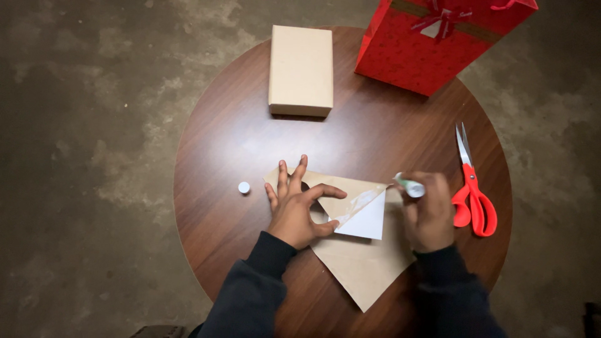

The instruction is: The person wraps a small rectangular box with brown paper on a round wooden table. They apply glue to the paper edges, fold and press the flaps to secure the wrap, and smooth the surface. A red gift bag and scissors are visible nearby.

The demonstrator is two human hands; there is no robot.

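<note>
The left hand (299, 209) is pressing flat, fingers spread, on the folded brown paper (360, 250), while the right hand (429, 213) is gripping a glue stick (410, 186) at the paper's right corner.

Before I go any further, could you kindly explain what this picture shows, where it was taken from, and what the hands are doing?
There is no machine here: a person works with two bare hands, and the single picture comes from a camera worn on the head, looking straight down. Below is a round wooden table on a concrete floor. The left hand presses flat on a sheet of brown paper, holding down a folded flap whose white underside shows. The right hand grips a glue stick, its tip at the flap's edge. A small white cap lies left of the paper. Red-handled scissors lie to the right. Farther back sit a plain brown box and a red gift bag with a ribbon.
</note>
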